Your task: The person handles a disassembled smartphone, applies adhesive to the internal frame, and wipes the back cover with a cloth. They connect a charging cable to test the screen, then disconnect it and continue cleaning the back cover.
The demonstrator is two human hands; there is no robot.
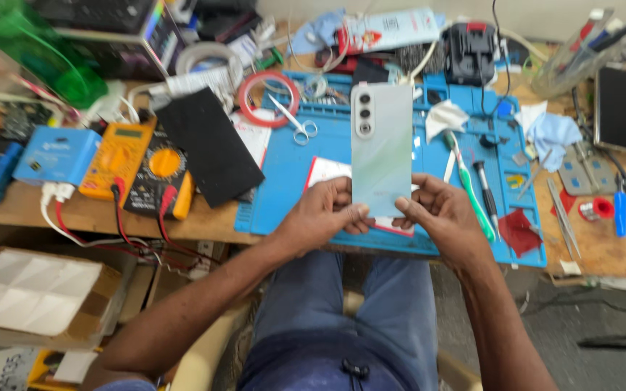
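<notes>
A pale green smartphone (380, 145) is held upright, back side toward me, with its three camera lenses near the top left. My left hand (322, 214) pinches its lower left corner. My right hand (442, 211) grips the lower right corner. The phone hovers above a blue repair mat (291, 174) on the wooden bench. Under my hands lies a white card with a red edge (324, 171).
A black rectangular pad (209, 145) and a yellow multimeter (139, 166) lie to the left. Scissors (295, 123), a red tape ring (267, 98), a green toothbrush (471, 188), tweezers (563, 217), another phone (618, 108) and a battery pack (470, 52) crowd the bench.
</notes>
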